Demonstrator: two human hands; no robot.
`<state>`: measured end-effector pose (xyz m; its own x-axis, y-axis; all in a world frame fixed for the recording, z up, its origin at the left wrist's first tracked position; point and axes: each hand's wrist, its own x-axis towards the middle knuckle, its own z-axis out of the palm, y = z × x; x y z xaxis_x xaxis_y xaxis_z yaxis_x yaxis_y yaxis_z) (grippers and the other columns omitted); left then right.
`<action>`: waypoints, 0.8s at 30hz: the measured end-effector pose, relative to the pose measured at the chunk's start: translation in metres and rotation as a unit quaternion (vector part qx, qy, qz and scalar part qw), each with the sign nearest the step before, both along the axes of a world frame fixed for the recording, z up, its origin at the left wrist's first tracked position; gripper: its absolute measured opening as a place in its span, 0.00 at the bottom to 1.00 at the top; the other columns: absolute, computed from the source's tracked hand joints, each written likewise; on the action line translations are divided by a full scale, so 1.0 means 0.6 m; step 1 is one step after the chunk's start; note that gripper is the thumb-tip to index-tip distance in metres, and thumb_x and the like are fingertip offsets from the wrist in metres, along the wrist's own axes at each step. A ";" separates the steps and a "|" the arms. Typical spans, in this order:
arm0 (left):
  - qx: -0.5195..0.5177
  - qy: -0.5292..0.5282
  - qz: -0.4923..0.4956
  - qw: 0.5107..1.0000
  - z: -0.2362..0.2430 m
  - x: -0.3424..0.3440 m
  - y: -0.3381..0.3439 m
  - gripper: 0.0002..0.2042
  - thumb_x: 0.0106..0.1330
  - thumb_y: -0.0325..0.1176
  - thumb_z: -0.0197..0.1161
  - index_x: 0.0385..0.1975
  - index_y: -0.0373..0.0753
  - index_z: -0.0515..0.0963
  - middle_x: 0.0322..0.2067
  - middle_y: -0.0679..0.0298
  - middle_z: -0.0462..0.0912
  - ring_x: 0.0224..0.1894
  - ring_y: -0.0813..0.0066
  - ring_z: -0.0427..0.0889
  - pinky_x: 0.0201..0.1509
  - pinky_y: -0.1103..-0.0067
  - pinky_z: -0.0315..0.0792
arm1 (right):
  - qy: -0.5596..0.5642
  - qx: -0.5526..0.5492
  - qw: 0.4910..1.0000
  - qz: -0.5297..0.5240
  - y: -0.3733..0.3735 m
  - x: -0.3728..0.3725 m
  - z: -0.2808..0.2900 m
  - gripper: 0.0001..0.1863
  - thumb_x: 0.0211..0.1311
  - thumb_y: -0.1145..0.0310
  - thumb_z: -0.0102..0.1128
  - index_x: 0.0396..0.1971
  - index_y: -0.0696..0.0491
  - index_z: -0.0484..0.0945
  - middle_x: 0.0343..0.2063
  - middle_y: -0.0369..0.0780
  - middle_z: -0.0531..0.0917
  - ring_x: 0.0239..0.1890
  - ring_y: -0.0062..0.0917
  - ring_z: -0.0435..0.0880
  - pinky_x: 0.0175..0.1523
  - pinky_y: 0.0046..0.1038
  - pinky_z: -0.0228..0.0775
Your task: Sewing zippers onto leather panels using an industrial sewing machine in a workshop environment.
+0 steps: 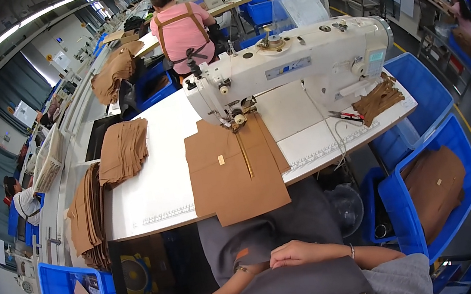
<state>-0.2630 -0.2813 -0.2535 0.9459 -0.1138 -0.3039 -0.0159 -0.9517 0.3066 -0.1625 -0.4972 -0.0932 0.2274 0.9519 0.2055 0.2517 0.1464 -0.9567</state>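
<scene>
On brown fabric panel (233, 171), small pale label (221, 159)

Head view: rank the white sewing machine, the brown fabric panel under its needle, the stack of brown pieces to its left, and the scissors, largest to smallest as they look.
1. Sewing machine
2. Brown fabric panel, close behind; it lies nearer the camera, so this order is unsure
3. Stack of brown pieces
4. Scissors
</scene>
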 end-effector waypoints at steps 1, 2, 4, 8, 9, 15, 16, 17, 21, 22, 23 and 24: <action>0.000 -0.004 0.000 1.000 0.001 -0.003 0.002 0.14 0.67 0.36 0.62 0.48 0.38 0.84 0.44 0.52 0.86 0.48 0.52 0.86 0.51 0.66 0.78 | 0.012 -0.009 1.000 0.004 0.001 -0.001 -0.002 0.10 0.76 0.65 0.57 0.41 0.57 0.80 0.36 0.41 0.83 0.39 0.34 0.84 0.46 0.31 0.75; 0.001 -0.008 0.001 1.000 0.001 -0.007 0.002 0.14 0.66 0.36 0.62 0.48 0.38 0.84 0.44 0.52 0.86 0.47 0.52 0.86 0.50 0.66 0.78 | 0.027 -0.037 0.999 0.015 0.003 -0.002 -0.003 0.10 0.77 0.67 0.57 0.41 0.58 0.81 0.36 0.41 0.83 0.39 0.33 0.84 0.46 0.30 0.75; 0.001 -0.016 0.003 1.000 0.001 -0.012 0.003 0.14 0.66 0.37 0.63 0.47 0.38 0.84 0.44 0.52 0.86 0.47 0.52 0.86 0.50 0.66 0.78 | 0.023 -0.015 0.999 0.016 0.006 -0.002 -0.005 0.10 0.77 0.67 0.57 0.41 0.58 0.81 0.36 0.41 0.83 0.40 0.33 0.84 0.46 0.30 0.75; -0.002 -0.031 0.011 0.999 0.002 -0.020 0.003 0.15 0.66 0.38 0.64 0.47 0.38 0.84 0.43 0.52 0.86 0.46 0.52 0.86 0.49 0.66 0.79 | 0.021 -0.022 0.999 0.030 0.006 0.001 -0.009 0.10 0.77 0.67 0.57 0.42 0.58 0.81 0.36 0.41 0.83 0.40 0.33 0.85 0.46 0.30 0.75; -0.003 -0.034 0.013 0.999 0.003 -0.023 0.004 0.15 0.65 0.38 0.65 0.47 0.38 0.84 0.43 0.52 0.86 0.46 0.52 0.86 0.49 0.66 0.79 | 0.023 -0.024 0.999 0.032 0.006 0.000 -0.010 0.10 0.77 0.67 0.57 0.42 0.58 0.81 0.36 0.41 0.83 0.40 0.33 0.85 0.46 0.30 0.75; -0.006 -0.052 0.018 0.998 -0.002 -0.039 0.009 0.15 0.64 0.40 0.67 0.46 0.38 0.84 0.42 0.52 0.87 0.44 0.52 0.86 0.48 0.66 0.79 | 0.027 -0.045 0.998 0.037 0.007 -0.004 -0.015 0.10 0.76 0.66 0.56 0.41 0.57 0.80 0.35 0.43 0.84 0.39 0.36 0.84 0.47 0.33 0.75; -0.006 -0.057 0.019 0.998 -0.002 -0.039 0.010 0.16 0.64 0.41 0.67 0.46 0.38 0.84 0.41 0.52 0.87 0.44 0.52 0.86 0.48 0.66 0.79 | 0.025 -0.041 0.998 0.035 0.007 -0.003 -0.015 0.10 0.76 0.66 0.56 0.41 0.57 0.80 0.35 0.43 0.84 0.39 0.37 0.85 0.47 0.33 0.75; -0.009 -0.062 0.018 0.998 0.000 -0.039 0.011 0.16 0.64 0.41 0.67 0.45 0.38 0.84 0.41 0.52 0.87 0.44 0.52 0.86 0.47 0.66 0.79 | 0.025 -0.054 0.998 0.035 0.007 -0.003 -0.014 0.10 0.76 0.66 0.56 0.41 0.57 0.80 0.36 0.43 0.84 0.40 0.37 0.85 0.47 0.33 0.75; -0.044 -0.097 -0.003 0.994 0.039 -0.038 0.017 0.16 0.64 0.42 0.69 0.45 0.37 0.84 0.40 0.53 0.87 0.43 0.51 0.87 0.47 0.66 0.80 | 0.035 -0.052 0.997 0.043 0.004 0.000 -0.013 0.10 0.76 0.66 0.56 0.42 0.57 0.80 0.36 0.43 0.84 0.40 0.37 0.85 0.47 0.33 0.75; -0.064 -0.101 -0.006 0.993 0.058 -0.041 0.018 0.17 0.63 0.42 0.69 0.45 0.37 0.84 0.40 0.53 0.87 0.43 0.51 0.87 0.46 0.66 0.80 | 0.037 -0.057 0.997 0.043 0.003 0.000 -0.013 0.09 0.76 0.66 0.57 0.42 0.57 0.80 0.36 0.43 0.84 0.40 0.37 0.85 0.47 0.33 0.76; -0.092 -0.099 -0.007 0.991 0.081 -0.046 0.021 0.17 0.63 0.43 0.69 0.45 0.37 0.84 0.40 0.53 0.87 0.43 0.51 0.87 0.46 0.66 0.80 | 0.043 -0.071 0.995 0.050 0.003 0.001 -0.013 0.09 0.75 0.67 0.57 0.42 0.57 0.81 0.37 0.43 0.84 0.41 0.37 0.85 0.47 0.33 0.76; -0.124 -0.077 0.014 0.989 0.109 -0.055 0.024 0.17 0.65 0.42 0.69 0.46 0.36 0.84 0.39 0.54 0.87 0.41 0.56 0.87 0.45 0.69 0.81 | 0.043 -0.062 0.996 0.042 0.003 0.001 -0.013 0.09 0.75 0.67 0.57 0.42 0.57 0.81 0.37 0.43 0.84 0.41 0.37 0.85 0.47 0.33 0.76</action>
